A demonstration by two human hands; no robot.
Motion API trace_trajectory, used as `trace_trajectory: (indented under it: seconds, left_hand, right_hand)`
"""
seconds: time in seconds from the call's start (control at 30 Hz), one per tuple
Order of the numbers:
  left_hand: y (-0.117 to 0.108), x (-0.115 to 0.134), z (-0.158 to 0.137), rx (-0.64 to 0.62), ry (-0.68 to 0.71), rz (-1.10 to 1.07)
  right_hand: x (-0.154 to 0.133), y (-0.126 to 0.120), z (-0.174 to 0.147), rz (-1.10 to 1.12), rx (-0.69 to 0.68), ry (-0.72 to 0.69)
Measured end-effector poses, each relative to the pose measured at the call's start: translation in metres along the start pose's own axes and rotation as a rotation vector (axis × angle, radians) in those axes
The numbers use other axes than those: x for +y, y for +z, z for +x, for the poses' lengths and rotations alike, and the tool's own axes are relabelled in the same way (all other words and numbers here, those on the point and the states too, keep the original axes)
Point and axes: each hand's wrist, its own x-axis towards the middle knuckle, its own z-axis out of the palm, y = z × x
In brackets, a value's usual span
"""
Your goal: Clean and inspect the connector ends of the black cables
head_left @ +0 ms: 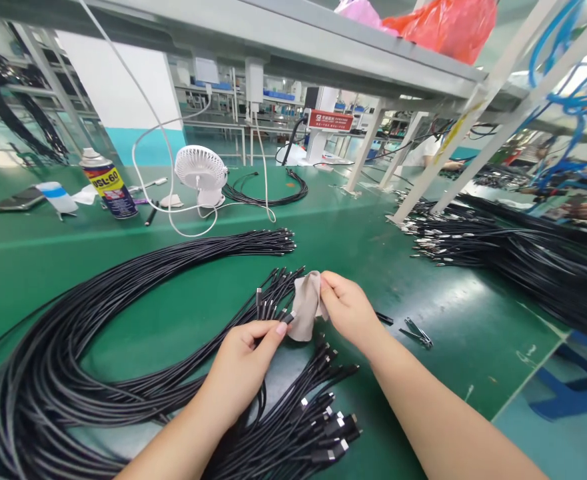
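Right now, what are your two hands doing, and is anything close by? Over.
Left hand pinching a black cable connector. Right hand gripping a grey cloth close beside it. More black cables crowded near the left hand.

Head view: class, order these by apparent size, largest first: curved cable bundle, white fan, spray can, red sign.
1. Curved cable bundle
2. White fan and spray can: too alike to rank
3. Red sign

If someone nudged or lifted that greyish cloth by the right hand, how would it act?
The greyish cloth would probably flop, since it droops in soft folds from the right hand. It looks thin, so it is likely light for its size. With no rigid shape, it would probably crumple rather than roll if pushed.
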Motion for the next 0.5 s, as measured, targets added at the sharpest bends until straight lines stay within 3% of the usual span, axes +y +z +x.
trace_trajectory:
  seconds: [0.23, 0.4, 0.5]
  left_hand:
    - [-0.004, -0.006, 0.001, -0.138, 0.007, 0.040]
    - [-0.004, -0.007, 0.002, -0.172, 0.100, 0.125]
    - [-0.004, -0.007, 0.003, -0.155, 0.113, 0.132]
  right_hand:
    - [-0.002, 0.011, -0.011, 0.281, -0.288, 0.013]
    - [-0.006, 0.023, -0.013, 0.476, -0.317, 0.243]
    - [-0.010, 0.020, -0.011, 0.436, -0.288, 0.233]
